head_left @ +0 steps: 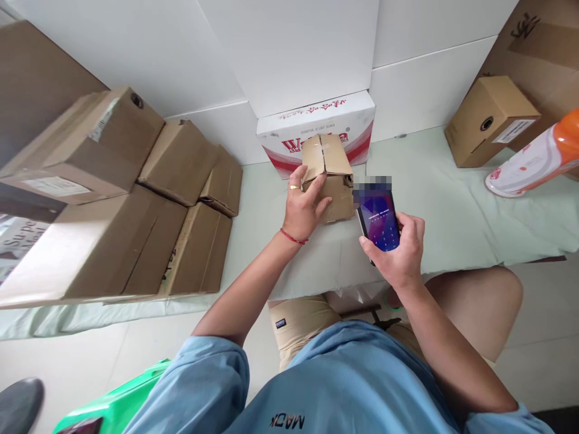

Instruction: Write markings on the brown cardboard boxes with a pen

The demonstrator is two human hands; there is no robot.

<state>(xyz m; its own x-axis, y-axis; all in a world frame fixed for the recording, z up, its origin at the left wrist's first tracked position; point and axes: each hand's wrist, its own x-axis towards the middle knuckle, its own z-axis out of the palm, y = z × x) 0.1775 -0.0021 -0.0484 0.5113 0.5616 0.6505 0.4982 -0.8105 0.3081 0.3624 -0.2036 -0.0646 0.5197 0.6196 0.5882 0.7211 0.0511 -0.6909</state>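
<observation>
A small cardboard box [337, 202] stands on the pale green cloth, its two top flaps meeting along a centre seam. My left hand [305, 202] grips its left front corner, with fingers over the top edge and the thumb against the front face. Beside the box, my right hand [402, 250] is closed around a smartphone [382, 223]. The phone's screen is lit and shows a number keypad on a blue-purple background. A blurred patch covers its upper end, which sits close to the box's right side.
Stacked cardboard boxes [181, 157] fill the left of the cloth-covered table [420, 157]. Behind the small box, a white and red carton [362, 123] leans by the wall. At right stand another brown box [491, 120] and an orange-white canister [529, 160]. A green bag [122, 398] lies below left.
</observation>
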